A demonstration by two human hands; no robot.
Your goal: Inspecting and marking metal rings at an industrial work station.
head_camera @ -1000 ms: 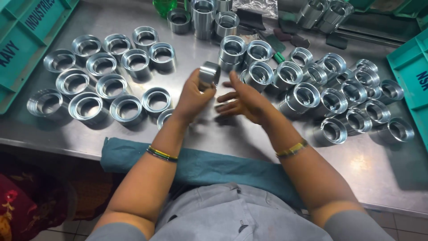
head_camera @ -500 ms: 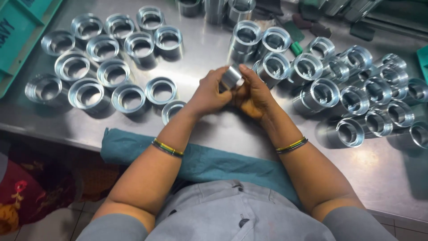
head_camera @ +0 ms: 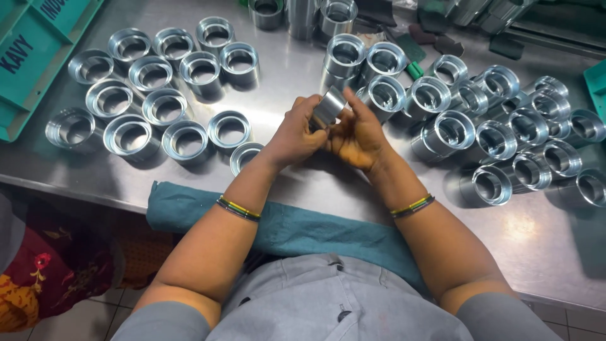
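My left hand [head_camera: 293,134] and my right hand [head_camera: 358,136] are together over the middle of the steel table [head_camera: 353,208], both gripping one shiny metal ring [head_camera: 328,107], tilted between the fingers. Several upright metal rings [head_camera: 148,101] stand in rows to the left of my hands. One ring [head_camera: 243,155] sits just under my left wrist. A dense heap of similar rings [head_camera: 505,139], some lying on their sides, is to the right.
A teal plastic crate [head_camera: 35,57] lies at the far left, and another teal edge [head_camera: 596,82] shows at the right. A teal cloth [head_camera: 284,224] hangs over the table's near edge. Dark tools and parts [head_camera: 435,41] lie at the back.
My right hand has closed in onto the ring that the left hand held up alone; both hands now hold it, lower and nearer the table.
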